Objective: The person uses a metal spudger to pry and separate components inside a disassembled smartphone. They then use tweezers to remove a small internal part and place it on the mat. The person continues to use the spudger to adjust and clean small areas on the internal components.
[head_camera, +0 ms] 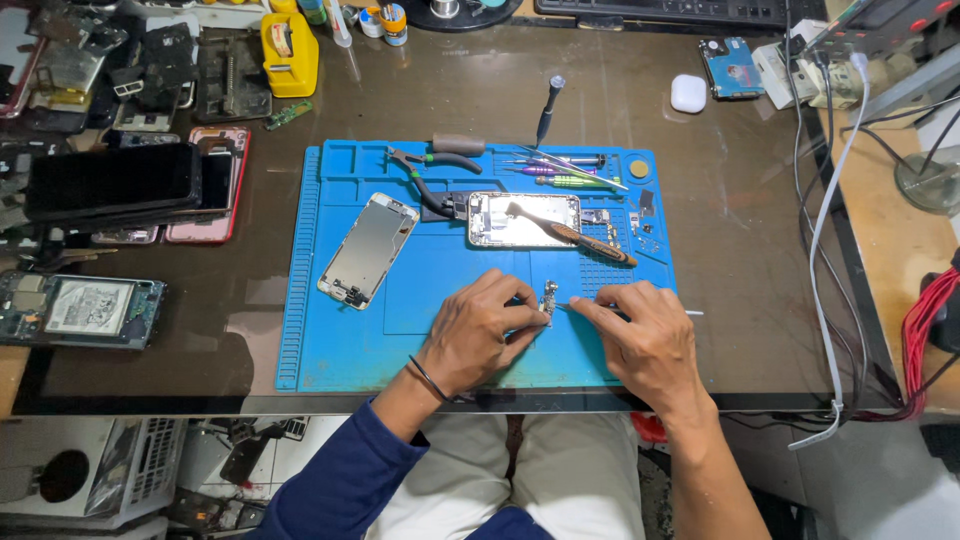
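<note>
Both hands work low centre: left hand point(478, 330) pinches a small part point(549, 297); right hand point(640, 335) grips tweezers point(585, 309). Best kept braced on the mat point(330, 330).

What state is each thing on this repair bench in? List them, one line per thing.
Left hand: fingers pinching the small phone part, steadying it on the mat.
Right hand: gripping a thin tool, tip at the part.
Small phone part: lying on the blue mat, between both hands.
Phone body: opened, insides showing.
Screen panel: detached, lying apart.
Pliers: laid down, unused.
Earbud case: closed.
</note>
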